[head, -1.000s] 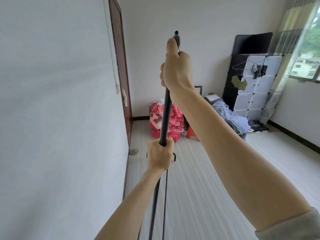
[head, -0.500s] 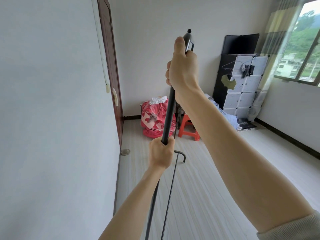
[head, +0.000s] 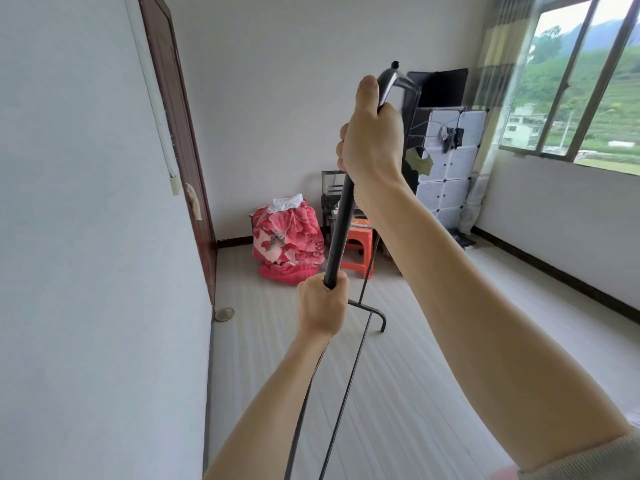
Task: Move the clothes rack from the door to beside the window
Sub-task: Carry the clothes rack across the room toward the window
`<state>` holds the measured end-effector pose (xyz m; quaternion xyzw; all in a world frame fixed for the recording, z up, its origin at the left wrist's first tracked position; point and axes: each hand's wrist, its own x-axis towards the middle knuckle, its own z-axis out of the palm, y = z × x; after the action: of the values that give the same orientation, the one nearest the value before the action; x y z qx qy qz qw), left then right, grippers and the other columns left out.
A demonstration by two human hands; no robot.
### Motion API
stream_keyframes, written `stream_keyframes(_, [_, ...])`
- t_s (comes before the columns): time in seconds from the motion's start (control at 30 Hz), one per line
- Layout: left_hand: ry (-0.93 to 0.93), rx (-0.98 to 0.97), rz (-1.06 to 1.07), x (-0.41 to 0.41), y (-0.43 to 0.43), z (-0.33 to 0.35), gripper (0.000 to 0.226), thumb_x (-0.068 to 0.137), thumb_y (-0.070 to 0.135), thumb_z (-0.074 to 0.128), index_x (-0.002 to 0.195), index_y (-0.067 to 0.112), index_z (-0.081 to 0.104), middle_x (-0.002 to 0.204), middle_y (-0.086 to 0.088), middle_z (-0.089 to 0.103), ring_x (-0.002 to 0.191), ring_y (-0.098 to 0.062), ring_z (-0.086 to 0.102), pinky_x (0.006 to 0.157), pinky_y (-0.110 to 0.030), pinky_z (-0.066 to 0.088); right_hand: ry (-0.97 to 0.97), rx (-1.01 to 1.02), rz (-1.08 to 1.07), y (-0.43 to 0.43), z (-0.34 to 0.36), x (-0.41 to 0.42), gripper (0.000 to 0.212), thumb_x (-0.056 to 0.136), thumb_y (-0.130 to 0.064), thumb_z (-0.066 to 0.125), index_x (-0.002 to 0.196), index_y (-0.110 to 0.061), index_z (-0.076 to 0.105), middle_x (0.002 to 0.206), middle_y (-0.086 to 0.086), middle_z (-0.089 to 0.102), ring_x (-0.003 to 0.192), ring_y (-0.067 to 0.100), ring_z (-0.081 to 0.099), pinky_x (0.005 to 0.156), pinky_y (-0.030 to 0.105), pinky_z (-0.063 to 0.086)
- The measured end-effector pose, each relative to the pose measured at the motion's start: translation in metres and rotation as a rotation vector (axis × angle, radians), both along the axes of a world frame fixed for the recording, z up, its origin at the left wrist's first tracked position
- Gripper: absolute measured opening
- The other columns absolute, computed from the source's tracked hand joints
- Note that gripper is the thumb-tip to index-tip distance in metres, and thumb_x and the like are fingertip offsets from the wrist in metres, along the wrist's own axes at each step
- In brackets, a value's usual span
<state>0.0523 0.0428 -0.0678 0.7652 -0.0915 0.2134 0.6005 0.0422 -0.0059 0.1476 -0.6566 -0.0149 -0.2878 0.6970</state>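
The black metal clothes rack (head: 341,230) stands upright in front of me, seen end-on. My right hand (head: 372,147) is shut around the near upright pole just under its curved top corner, thumb pointing up. My left hand (head: 322,306) grips the same pole lower down, at about waist height. A thin lower rail and a foot of the rack (head: 375,315) show over the floor, the foot appearing lifted slightly. The brown door (head: 180,157) is on the left wall. The window (head: 581,84) is at the upper right.
A red floral blanket bundle (head: 287,244) and an orange stool (head: 360,247) sit against the far wall. A black-and-white cube cabinet (head: 446,161) stands in the far right corner by the curtain. A round floor drain (head: 224,314) lies near the door. Pale floor stretches to the right.
The view has swung to the right, bringing the window into sight. The rack's top corner and foot now point more to the right, away from the door wall. Both hands keep their grips.
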Motion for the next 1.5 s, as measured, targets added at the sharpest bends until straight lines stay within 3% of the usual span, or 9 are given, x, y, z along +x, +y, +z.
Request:
stream_keyframes(0.5, [-0.084,0.076,-0.041,0.001,-0.042,0.000,0.051,0.088,0.022,0.050,0.044,0.023,0.024,0.038,0.009,0.026,0.038,-0.017,0.026,0.041,-0.035,0.024,0.001,0.029,-0.097,-0.042,0.001,-0.015,0.038,0.102,-0.055,0.030,0.081,-0.025,0.040,0.067,-0.004,0.048,0.065,0.022,0.048,0.072,0.046,0.042])
stream_keyframes(0.6, [-0.100,0.084,-0.049,-0.002,-0.042,0.000,0.054,0.090,0.018,0.052,0.044,0.024,0.024,0.033,0.009,0.025,0.037,-0.014,0.025,0.041,-0.033,0.023,0.002,-0.004,-0.126,-0.044,0.001,-0.022,0.040,0.104,-0.052,0.027,0.097,-0.019,0.048,0.078,-0.003,0.055,0.080,0.023,0.060,0.071,0.040,0.050])
stream_keyframes(0.67, [-0.105,0.085,-0.052,-0.004,-0.041,0.000,0.052,0.088,0.021,0.050,0.044,0.023,0.024,0.032,0.009,0.025,0.036,-0.012,0.023,0.041,-0.034,0.021,0.004,-0.023,-0.137,-0.045,0.001,-0.026,0.045,0.106,-0.049,0.026,0.115,-0.013,0.050,0.083,-0.006,0.053,0.082,0.015,0.057,0.065,0.032,0.043])
stream_keyframes(0.8, [-0.116,0.091,-0.062,-0.005,-0.036,-0.002,0.050,0.088,0.023,0.049,0.044,0.022,0.024,0.033,0.009,0.023,0.035,-0.012,0.022,0.040,-0.029,0.020,-0.001,-0.006,-0.131,-0.038,0.001,-0.030,0.049,0.107,-0.047,0.026,0.127,-0.009,0.048,0.083,-0.008,0.050,0.092,0.019,0.057,0.075,0.034,0.042])
stream_keyframes(0.93, [-0.092,0.079,-0.086,-0.002,-0.036,-0.001,0.048,0.086,0.024,0.048,0.044,0.022,0.024,0.032,0.009,0.023,0.034,-0.009,0.020,0.038,-0.027,0.018,-0.028,-0.024,-0.143,-0.038,0.001,-0.027,0.045,0.107,-0.045,0.027,0.126,-0.010,0.048,0.080,-0.010,0.049,0.073,0.007,0.050,0.060,0.028,0.036])
stream_keyframes(1.1, [-0.047,0.076,-0.092,0.007,-0.040,0.001,0.055,0.092,0.016,0.051,0.044,0.021,0.025,0.033,0.011,0.025,0.033,-0.007,0.020,0.039,-0.027,0.020,-0.086,0.023,-0.097,-0.039,-0.004,-0.015,0.038,0.105,-0.044,0.036,0.119,-0.011,0.050,0.074,-0.004,0.054,0.073,0.020,0.058,0.071,0.044,0.049])
stream_keyframes(1.23, [0.033,0.084,-0.061,0.025,-0.037,0.003,0.054,0.094,0.015,0.051,0.046,0.018,0.028,0.037,0.010,0.030,0.033,-0.009,0.025,0.040,-0.029,0.026,-0.124,0.017,0.073,-0.048,-0.010,0.000,0.018,0.103,-0.030,0.046,0.099,-0.013,0.047,0.063,-0.005,0.046,0.045,0.009,0.048,0.055,0.030,0.043])
stream_keyframes(1.4, [0.116,0.144,-0.087,0.045,-0.023,-0.007,0.051,0.099,0.025,0.047,0.050,0.016,0.040,0.036,0.007,0.045,0.048,-0.034,0.061,0.051,-0.043,0.053,-0.103,-0.093,0.215,-0.058,-0.007,0.032,0.015,0.102,-0.024,0.051,0.097,-0.011,0.047,0.073,0.001,0.053,0.050,0.017,0.057,0.062,0.034,0.051])
stream_keyframes(1.5, [0.151,0.202,-0.072,0.063,-0.014,-0.016,0.050,0.101,0.031,0.044,0.055,0.014,0.049,0.045,0.000,0.059,0.045,-0.017,0.058,0.058,-0.039,0.055,-0.101,-0.112,0.246,-0.053,-0.009,0.057,0.015,0.101,-0.022,0.052,0.097,-0.008,0.047,0.075,0.003,0.055,0.052,0.017,0.057,0.066,0.038,0.052])
